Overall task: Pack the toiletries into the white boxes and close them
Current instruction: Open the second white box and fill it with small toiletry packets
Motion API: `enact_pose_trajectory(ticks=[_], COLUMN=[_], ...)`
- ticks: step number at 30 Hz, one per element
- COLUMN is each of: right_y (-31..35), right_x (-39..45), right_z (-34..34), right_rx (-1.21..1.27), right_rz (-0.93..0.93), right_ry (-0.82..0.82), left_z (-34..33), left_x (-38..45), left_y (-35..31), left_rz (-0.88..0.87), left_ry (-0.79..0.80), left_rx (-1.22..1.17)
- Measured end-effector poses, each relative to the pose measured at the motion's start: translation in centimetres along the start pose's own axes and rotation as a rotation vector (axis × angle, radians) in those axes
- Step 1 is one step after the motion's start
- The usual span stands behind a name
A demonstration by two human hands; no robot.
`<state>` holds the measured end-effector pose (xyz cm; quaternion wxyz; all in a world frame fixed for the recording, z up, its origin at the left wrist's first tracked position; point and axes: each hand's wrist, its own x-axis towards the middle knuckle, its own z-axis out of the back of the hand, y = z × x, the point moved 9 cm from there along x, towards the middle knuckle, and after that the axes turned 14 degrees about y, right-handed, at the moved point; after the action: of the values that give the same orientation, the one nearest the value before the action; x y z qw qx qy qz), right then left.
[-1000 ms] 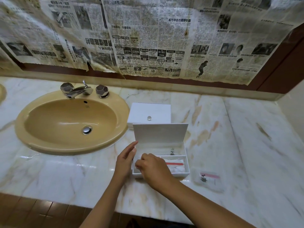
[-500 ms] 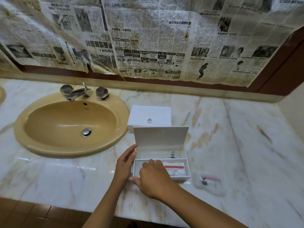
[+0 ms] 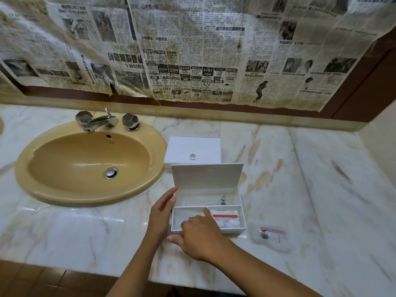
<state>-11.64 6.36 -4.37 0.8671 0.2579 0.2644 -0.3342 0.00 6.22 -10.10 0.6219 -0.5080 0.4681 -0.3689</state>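
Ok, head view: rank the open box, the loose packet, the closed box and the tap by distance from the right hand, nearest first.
1. Open box: right hand reaches over its front wall.
2. Loose packet: on the counter, right of that box.
3. Closed box: behind the open one.
4. Tap: far left, behind the sink.

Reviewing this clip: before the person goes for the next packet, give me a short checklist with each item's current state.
1. Open box lid upright, out of the way: ok.
2. Left hand steadies the box, fingers flat against its left wall: ok.
3. Right hand clear of the box: not ok, its fingers are over the front left compartment.
4. Right hand empty: cannot tell, something small shows at its fingertips.
5. Front right compartment filled: ok, packet with red strip lies in it.
6. Loose packet packed: not ok, it lies on the counter right of the box.
7. Rear box closed: ok.
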Motion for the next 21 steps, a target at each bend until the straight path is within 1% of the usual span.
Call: enact_pose_trajectory(ticks=[3,6,10,12,14,15,17,19,21], right_y=[-0.2,-0.6,-2.4,-4.9,-8.4,-10.1,-13.2,-15.9,-17.8], right_x=[-0.3,-1.0,-3.1,-4.2,-5.4,-5.9,-6.5,-6.8,-6.8], right_z=[0.1,0.8,4.5,6.4,7.4,7.5,7.0,6.2,4.8], right_rx=[0.015,0.12,0.188,0.261,0.358,0.384,0.387,0.37,0.329], right_rz=[0.011,0.04,0.071,0.021,-0.079,-0.136,-0.254,-0.362,-0.442], right_ry=[-0.032,-0.1,-0.347,-0.477,-0.576,-0.594,-0.57,-0.506,-0.389], left_z=[0.0,0.0,-0.1,-0.1,-0.1,0.0,-0.1,-0.1,-0.1], left_x=[0.0,0.0,-0.1,0.0,0.0,0.0,-0.1,-0.1,-0.1], left_y=[0.0,-0.2,-0.5,-0.3,-0.1,-0.1,-0.1,-0.2,-0.3], left_rz=[0.0,-0.004,-0.012,0.003,0.015,0.02,0.024,0.023,0.022], left_ry=[0.004,0.005,0.008,0.01,0.012,0.011,0.014,0.012,0.009], left_rx=[0.016,0.023,0.02,-0.019,-0.027,-0.021,-0.013,-0.025,-0.03])
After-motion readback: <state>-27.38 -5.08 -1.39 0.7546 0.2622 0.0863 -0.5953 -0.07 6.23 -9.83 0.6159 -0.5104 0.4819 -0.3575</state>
